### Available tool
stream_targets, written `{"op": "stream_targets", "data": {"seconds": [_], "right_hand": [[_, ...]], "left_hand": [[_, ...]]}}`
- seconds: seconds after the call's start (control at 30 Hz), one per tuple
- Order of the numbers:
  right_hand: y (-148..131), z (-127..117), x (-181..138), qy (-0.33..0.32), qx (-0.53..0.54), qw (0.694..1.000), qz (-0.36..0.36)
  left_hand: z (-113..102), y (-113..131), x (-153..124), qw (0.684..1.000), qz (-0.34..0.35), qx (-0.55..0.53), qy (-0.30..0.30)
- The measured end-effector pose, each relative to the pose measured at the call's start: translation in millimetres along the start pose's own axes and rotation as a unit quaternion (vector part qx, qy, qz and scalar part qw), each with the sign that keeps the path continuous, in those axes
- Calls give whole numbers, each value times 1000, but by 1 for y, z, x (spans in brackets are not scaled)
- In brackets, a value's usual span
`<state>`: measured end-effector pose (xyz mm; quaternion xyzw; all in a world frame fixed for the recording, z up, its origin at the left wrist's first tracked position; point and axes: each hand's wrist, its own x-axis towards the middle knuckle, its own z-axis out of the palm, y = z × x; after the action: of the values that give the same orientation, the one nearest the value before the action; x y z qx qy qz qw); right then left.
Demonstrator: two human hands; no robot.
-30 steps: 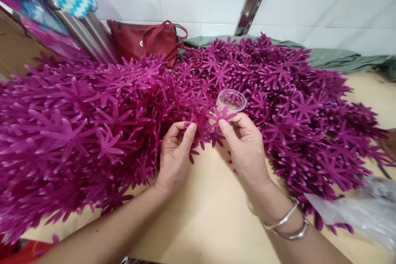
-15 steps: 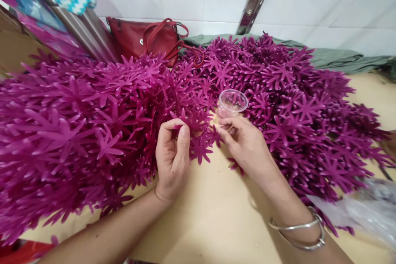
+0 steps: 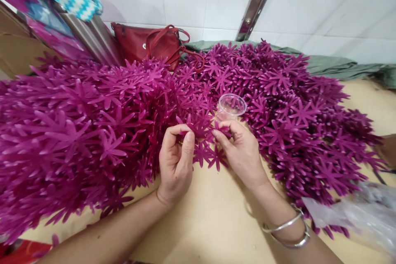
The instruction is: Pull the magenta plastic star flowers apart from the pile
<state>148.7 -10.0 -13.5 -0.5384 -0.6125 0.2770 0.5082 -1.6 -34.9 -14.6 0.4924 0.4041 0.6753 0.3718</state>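
Note:
My left hand (image 3: 177, 169) is closed in a pinch, thumb against forefinger, on a purple star-shaped artificial flower (image 3: 199, 123) whose petals spread to the right. Close beside it, my right hand (image 3: 244, 152) pinches another purple flower piece near its petals, partly covered by the fingers. Any small part between the fingertips is too small to make out. Just behind my right hand stands a clear plastic cup (image 3: 232, 106), its contents unclear. Below the fingers, loose purple flowers (image 3: 217, 159) lie on the tan table (image 3: 210, 214).
Big heaps of purple flowers rise at the left (image 3: 68, 132) and right (image 3: 309, 132). A red handbag (image 3: 133, 43) leans by the wall, near a metal post (image 3: 95, 37). Green cloth (image 3: 331, 65) lies along the back; a clear plastic bag (image 3: 355, 210) sits at the right.
My right hand has moved slightly left from beside the cup, toward my left hand, and now has a purple flower piece at its fingertips. My left hand keeps its pinch. The view has shifted slightly.

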Motion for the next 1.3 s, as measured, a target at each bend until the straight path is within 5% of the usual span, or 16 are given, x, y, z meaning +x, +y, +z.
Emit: {"op": "stream_targets", "data": {"seconds": [0.2,0.5,0.8,1.1,1.3], "right_hand": [[-1,0,-1,-80,132,988,29],[14,-5,4,-33,-17,999,-32],[-17,-18,3,37,12,999,-1],[-4,-38,-10,-174,-254,951,-9],[-12,-29,-1,-112,-162,980,7]], "left_hand": [[-2,2,-2,1000,13,5,-5],[-3,-2,6,998,-1,-39,43],[0,1,1,998,-50,-1,-36],[0,-2,3,995,-100,-24,-14],[1,-1,4,995,-92,-23,-8]]}}
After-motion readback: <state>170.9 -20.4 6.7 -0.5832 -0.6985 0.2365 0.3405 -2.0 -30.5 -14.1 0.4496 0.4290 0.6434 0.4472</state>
